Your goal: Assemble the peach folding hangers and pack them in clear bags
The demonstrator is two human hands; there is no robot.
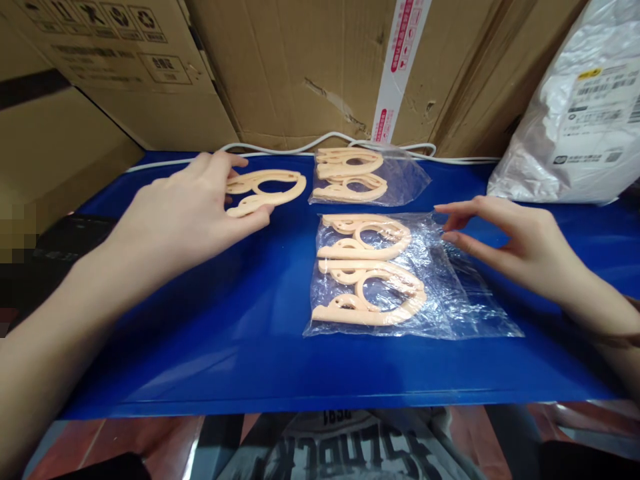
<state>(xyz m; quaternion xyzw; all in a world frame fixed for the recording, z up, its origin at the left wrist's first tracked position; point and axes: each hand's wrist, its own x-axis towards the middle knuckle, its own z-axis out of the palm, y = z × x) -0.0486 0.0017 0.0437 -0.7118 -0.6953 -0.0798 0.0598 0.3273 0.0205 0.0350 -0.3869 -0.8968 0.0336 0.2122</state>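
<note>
Fingers and thumb of my left hand (200,200) close around the near end of a peach-coloured folding hanger (293,190), folded up, at the left of the table. Just right of the middle, a clear plastic bag (465,300) lies flat with folded hangers (400,313) of the same kind inside. My right hand (520,243) hovers by that bag's upper right edge, thumb and forefinger apart with nothing between them; whether a fingertip touches the film I cannot tell. Behind it lies a second clear bag (407,177) holding more folded hangers (350,190).
A blue tabletop (225,347) carries everything. Cardboard boxes (290,60) stand along the back and left, with a white cable (300,148) running before them. At the back right sits a white plastic parcel (560,133) with labels. The table's front edge is near my body.
</note>
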